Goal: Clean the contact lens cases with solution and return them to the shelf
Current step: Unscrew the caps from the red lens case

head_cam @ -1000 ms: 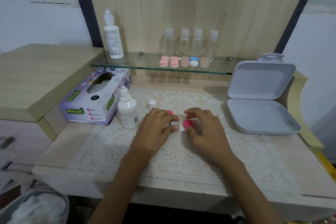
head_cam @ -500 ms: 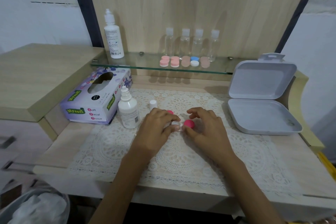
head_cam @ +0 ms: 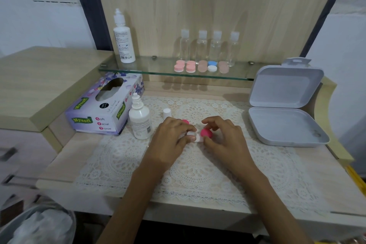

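head view: where is the lens case [head_cam: 198, 139] lying?
it is lying on the lace mat [head_cam: 198, 176] on the desk [head_cam: 67, 156], between both hands, its long axis going left to right.
and the grips?
the left hand [head_cam: 170, 140] grip is pinching its white end. the right hand [head_cam: 225, 140] grip is curling around the pink cap [head_cam: 206, 132], wrist low, probably for twisting it.
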Demonstrator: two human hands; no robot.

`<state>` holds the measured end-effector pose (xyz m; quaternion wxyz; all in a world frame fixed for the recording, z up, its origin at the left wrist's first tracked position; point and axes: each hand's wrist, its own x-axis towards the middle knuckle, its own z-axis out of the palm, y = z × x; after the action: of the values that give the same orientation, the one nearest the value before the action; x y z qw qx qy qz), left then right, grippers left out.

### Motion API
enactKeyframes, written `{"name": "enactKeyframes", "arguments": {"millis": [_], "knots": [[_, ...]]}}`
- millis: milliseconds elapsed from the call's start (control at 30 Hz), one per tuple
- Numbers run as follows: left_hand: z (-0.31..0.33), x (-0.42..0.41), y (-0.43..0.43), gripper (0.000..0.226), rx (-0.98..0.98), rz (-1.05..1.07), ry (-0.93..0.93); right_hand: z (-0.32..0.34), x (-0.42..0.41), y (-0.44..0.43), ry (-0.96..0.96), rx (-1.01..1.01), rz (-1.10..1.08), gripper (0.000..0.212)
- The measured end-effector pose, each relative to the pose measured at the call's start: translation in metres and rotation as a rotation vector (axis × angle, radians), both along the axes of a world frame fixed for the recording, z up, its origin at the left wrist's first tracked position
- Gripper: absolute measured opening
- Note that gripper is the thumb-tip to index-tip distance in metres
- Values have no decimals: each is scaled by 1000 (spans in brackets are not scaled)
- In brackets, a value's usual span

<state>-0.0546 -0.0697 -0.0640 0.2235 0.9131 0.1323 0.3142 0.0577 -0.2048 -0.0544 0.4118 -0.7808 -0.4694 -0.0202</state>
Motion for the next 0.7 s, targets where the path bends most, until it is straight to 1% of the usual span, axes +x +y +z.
{"name": "enactKeyframes", "arguments": {"millis": [233, 333, 433, 567, 700], "knots": [[-1, 0, 1, 25, -12, 0, 5, 0, 0, 0, 60, 27, 39, 28], [-2, 0, 1, 25, -14, -3, 1, 1, 1, -1, 149, 101, 69, 26], [-2, 0, 1, 24, -17, -6, -3, 3, 3, -3, 225, 145, 30, 22], [-2, 0, 1, 24, -14, -9, -4, -3, 13, 3, 171, 82, -58, 14], [-3, 0, 2, 24, -12, -13, -4, -10, 21, 10, 91, 11, -75, 18]]}}
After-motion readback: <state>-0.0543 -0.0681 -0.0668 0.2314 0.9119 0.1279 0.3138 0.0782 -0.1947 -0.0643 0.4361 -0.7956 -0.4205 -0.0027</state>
